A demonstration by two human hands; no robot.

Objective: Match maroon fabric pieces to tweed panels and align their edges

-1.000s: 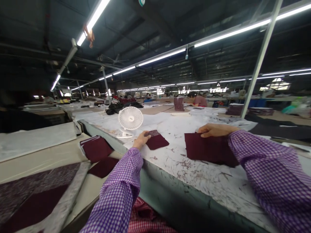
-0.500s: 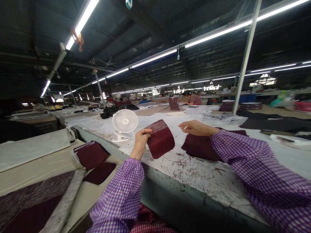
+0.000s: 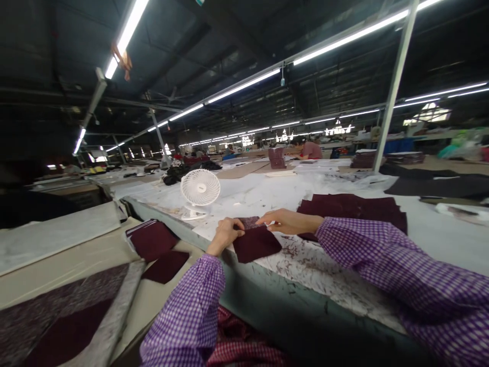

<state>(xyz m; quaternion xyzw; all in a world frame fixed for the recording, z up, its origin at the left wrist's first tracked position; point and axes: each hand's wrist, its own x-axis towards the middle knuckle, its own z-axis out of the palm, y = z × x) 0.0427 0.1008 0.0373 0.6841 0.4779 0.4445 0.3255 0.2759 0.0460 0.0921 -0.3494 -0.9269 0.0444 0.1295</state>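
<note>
A small maroon fabric piece [image 3: 256,245] with a speckled band along its far edge lies at the near edge of the white-covered table [image 3: 263,196]. My left hand [image 3: 224,235] is closed on its left side, thumb and fingers at the edge. Over the far right corner reaches my right hand [image 3: 286,222], its fingers stretched out above the speckled band. Whether those fingertips touch the cloth is hard to tell. Beyond my right hand rests a stack of maroon fabric pieces [image 3: 355,208], partly covered by the sleeve.
A white fan [image 3: 200,187] stands left of my hands. On the lower surface at left are a maroon fabric bundle [image 3: 153,240], a loose maroon piece [image 3: 166,266] and a speckled panel [image 3: 72,300]. Dark lint litters the table edge. A metal post [image 3: 397,86] rises at right.
The maroon piece has come down from the air onto the table edge. My left hand lowered with it, and my right hand moved left and down to its far corner.
</note>
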